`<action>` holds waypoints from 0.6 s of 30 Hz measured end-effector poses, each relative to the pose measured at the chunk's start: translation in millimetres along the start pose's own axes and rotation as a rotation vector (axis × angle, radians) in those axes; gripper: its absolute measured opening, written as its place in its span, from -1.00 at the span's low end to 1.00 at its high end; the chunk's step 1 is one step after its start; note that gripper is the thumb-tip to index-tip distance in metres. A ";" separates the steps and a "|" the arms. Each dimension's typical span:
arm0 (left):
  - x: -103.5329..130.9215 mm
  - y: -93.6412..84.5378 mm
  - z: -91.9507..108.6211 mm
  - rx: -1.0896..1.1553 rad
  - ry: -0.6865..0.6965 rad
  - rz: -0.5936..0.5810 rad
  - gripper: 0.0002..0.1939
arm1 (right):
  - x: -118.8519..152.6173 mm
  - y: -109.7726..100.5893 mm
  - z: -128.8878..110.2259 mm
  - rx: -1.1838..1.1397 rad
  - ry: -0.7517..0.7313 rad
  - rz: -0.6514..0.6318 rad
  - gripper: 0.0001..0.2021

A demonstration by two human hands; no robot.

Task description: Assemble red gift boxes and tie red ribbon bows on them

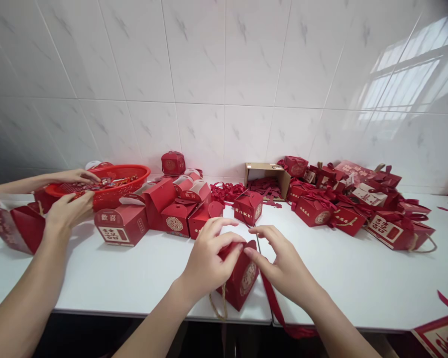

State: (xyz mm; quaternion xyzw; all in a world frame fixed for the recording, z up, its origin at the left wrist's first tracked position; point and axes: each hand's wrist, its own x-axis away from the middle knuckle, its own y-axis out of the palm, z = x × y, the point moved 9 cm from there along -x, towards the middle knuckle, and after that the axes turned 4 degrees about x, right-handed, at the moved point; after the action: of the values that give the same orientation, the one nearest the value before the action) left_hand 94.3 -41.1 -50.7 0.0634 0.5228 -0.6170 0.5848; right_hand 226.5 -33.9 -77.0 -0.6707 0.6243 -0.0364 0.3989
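A small red gift box (242, 286) with a gold round emblem stands near the table's front edge, a twine handle (220, 306) hanging at its left. My left hand (212, 253) has its fingers closed on the box's top. At the right side of the top, my right hand (280, 261) touches the box with its thumb, its fingers curved and apart. A dark red ribbon (274, 303) runs down beside the box and over the table edge. Just behind stands another red box (248, 208).
Another person's hands (72, 204) are at a red basket (134, 174) of small wrapped items on the left. Red boxes (121, 223) stand left of centre. Ribboned boxes (315, 211) crowd the right. An open carton (285, 181) is by the tiled wall.
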 end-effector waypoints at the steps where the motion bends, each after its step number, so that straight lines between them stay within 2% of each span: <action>1: -3.0 -2.4 3.0 -0.003 0.018 0.025 -0.82 | -2.8 1.2 -2.2 -0.058 -0.005 -0.003 -0.78; 6: -13.6 -10.8 7.1 0.034 0.020 0.131 -0.87 | -10.7 13.5 4.9 -0.296 0.105 -0.024 -0.82; 8: -14.3 -12.5 5.1 0.065 -0.003 0.136 -0.87 | -10.8 14.8 8.4 -0.332 0.121 -0.026 -0.81; 10: -11.6 -12.3 -2.0 0.088 -0.059 0.102 -0.86 | -9.8 7.5 8.9 -0.357 0.109 0.011 -0.79; 14: 7.4 -5.1 -30.5 0.037 -0.252 -0.075 -0.75 | 0.3 -31.8 2.2 -0.471 0.086 0.185 -0.81; 16: 20.1 -0.1 -44.8 0.015 -0.336 -0.159 -0.71 | 11.5 -60.2 -2.3 -0.513 0.058 0.296 -0.85; 18: 29.5 3.9 -54.5 0.047 -0.395 -0.191 -0.75 | 27.8 -95.4 -4.0 -0.485 -0.018 0.447 -0.88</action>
State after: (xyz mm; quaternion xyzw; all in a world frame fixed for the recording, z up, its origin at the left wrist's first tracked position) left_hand 59.2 -20.3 -97.5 -0.0948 0.3873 -0.6821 0.6130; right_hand 307.5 -69.3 -31.4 -0.5928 0.7431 0.2076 0.2309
